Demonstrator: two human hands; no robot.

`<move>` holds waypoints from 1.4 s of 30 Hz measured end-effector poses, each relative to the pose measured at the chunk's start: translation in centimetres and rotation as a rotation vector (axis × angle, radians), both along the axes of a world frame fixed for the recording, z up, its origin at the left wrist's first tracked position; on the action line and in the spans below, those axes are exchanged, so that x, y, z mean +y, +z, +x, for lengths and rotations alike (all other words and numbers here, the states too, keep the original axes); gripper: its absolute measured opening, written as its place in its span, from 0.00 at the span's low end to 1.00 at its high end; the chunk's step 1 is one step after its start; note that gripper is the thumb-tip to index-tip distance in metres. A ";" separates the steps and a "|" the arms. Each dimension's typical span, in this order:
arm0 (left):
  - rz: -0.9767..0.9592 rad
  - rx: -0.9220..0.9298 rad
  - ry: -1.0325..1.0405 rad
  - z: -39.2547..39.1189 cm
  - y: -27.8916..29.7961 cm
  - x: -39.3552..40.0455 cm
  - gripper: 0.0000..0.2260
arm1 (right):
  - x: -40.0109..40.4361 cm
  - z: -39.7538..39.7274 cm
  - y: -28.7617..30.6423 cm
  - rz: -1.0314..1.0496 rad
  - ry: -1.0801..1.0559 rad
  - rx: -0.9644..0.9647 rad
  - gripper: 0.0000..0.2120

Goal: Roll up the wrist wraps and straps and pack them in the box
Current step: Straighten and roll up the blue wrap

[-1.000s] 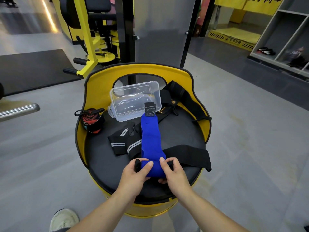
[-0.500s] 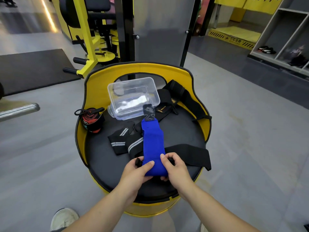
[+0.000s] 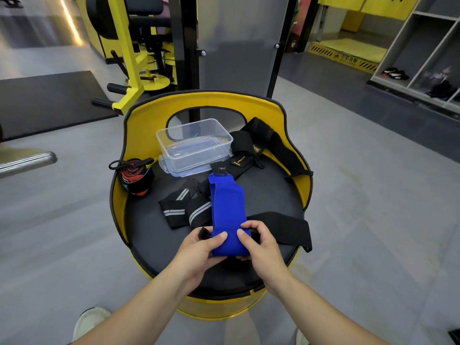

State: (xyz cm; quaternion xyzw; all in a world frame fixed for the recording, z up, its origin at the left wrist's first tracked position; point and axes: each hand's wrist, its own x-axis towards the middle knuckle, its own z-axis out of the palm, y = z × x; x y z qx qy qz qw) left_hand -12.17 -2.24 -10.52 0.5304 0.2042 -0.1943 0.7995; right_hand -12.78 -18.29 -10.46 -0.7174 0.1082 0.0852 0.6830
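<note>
1. The blue wrap's (image 3: 227, 207) near end is pinched by both hands (image 3: 199, 247) (image 3: 261, 245).
2. The box (image 3: 194, 145) lies beyond it, past grey-striped wraps (image 3: 186, 210).
3. A rolled wrap (image 3: 135, 176) sits left of the box.

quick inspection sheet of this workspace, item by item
surface: black round seat pad inside a yellow barrel chair.
job's things: blue wrap lying flat, near end held; clear box open and empty, standing on its lid; black-and-grey striped wraps unrolled; black straps loose; red-and-black wrap already rolled.
clutter: nothing seen.
grippers: left hand and right hand both pinch the blue wrap's near end.
cables: nothing seen.
surroundings: yellow gym machine, grey floor, shelf with shoes.
</note>
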 end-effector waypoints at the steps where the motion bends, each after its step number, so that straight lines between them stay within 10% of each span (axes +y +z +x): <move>1: 0.006 -0.004 0.008 0.0 0.1 -0.2 0.14 | 0.0 0.1 0.1 -0.005 -0.017 -0.002 0.05; 29: 0.084 -0.185 -0.098 1.4 1.3 -0.7 0.17 | -0.1 1.5 1.6 -0.071 -0.032 0.038 0.15; 42: 0.126 -0.341 -0.371 0.5 1.9 -0.1 0.34 | 0.1 0.9 2.0 -0.197 0.071 0.055 0.24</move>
